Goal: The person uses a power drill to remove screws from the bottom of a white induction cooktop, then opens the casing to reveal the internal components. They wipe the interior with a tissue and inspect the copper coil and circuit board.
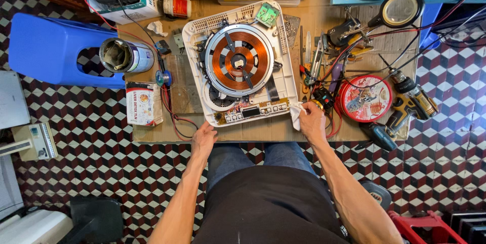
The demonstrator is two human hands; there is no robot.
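Opened induction cooker [238, 61], white shell w/ copper coil, sits centre-top of frame on the cardboard-covered table [253, 132]. Left hand [203, 140] rests fingers loose at its lower-left edge. Right hand [312, 122] pinched on white cloth [295, 113] at lower-right corner. White-red carton [144, 103] left of centre; round red tin [364, 98] right.

A: Where are the hands?
B: The left hand [203, 137] rests on the table [253, 133] at the near left corner of the opened cooker [240, 61]. The right hand [312, 122] pinches a white cloth [295, 113] against its near right corner.
A: And inside?
B: A copper coil [238, 60], with a circuit strip [251, 111] along the near edge. A red tin [365, 98] and a drill [411, 103] lie right.
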